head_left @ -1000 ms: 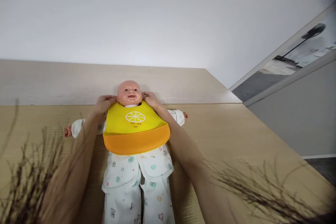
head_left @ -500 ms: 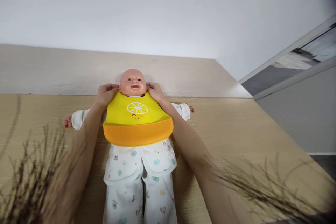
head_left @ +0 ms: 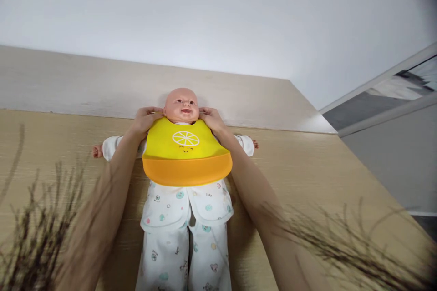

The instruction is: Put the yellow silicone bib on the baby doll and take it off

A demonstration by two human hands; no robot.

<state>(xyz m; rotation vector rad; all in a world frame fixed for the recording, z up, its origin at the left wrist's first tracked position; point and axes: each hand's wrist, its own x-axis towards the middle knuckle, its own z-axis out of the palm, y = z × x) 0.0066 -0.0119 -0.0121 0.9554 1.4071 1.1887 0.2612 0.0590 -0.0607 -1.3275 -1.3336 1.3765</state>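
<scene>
I count one doll (head_left: 181, 103), one bib (head_left: 186, 157), one printed jacket (head_left: 164, 211), one pair of trousers (head_left: 167, 254), one left hand (head_left: 146, 120), one right hand (head_left: 210, 119) and one worktop (head_left: 307, 177).

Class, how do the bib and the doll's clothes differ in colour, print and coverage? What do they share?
Colour: the bib is yellow and orange; the clothes are mainly white.
Print: the bib carries one large citrus slice above a smiling face; the clothes have small scattered motifs.
Coverage: the bib lies over the doll's chest; the clothes reach its arms and legs.
Shared: both are on the doll and both are decorated.
</scene>
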